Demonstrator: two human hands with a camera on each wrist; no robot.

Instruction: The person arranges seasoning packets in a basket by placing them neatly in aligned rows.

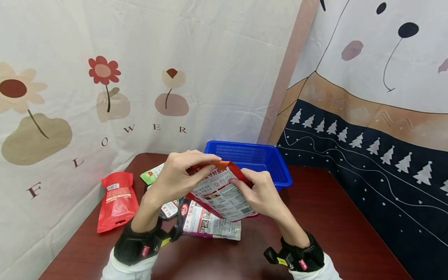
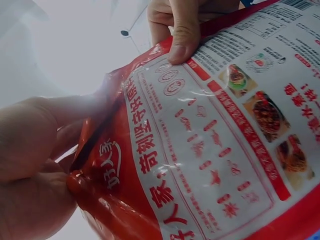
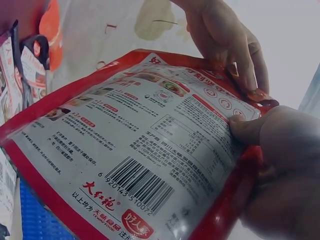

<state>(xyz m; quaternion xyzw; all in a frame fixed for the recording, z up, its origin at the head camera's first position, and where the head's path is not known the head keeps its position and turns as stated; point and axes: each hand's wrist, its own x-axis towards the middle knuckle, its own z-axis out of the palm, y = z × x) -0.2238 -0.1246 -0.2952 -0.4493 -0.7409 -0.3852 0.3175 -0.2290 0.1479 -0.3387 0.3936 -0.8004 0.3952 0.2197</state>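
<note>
Both hands hold a red and white printed food pouch point(image 1: 224, 194) up above the table, its text side with the barcode facing the head camera. My left hand point(image 1: 179, 173) pinches the pouch's red top end, which looks creased and folded in the left wrist view. The right hand point(image 1: 260, 190) grips the pouch by its right side edge, thumb lying on the printed face. In the right wrist view the barcode point(image 3: 140, 185) shows near the pouch's lower end. Below it on the table lies another pouch point(image 1: 210, 223) with a purple edge, partly covered in the head view.
A blue plastic basket point(image 1: 285, 171) stands at the back of the dark red table point(image 1: 336, 229). To the left lies a red package point(image 1: 118, 200). A green and white packet point(image 1: 151, 175) and a black-edged packet point(image 1: 170, 210) lie partly behind the left arm. Printed cloth hangs behind.
</note>
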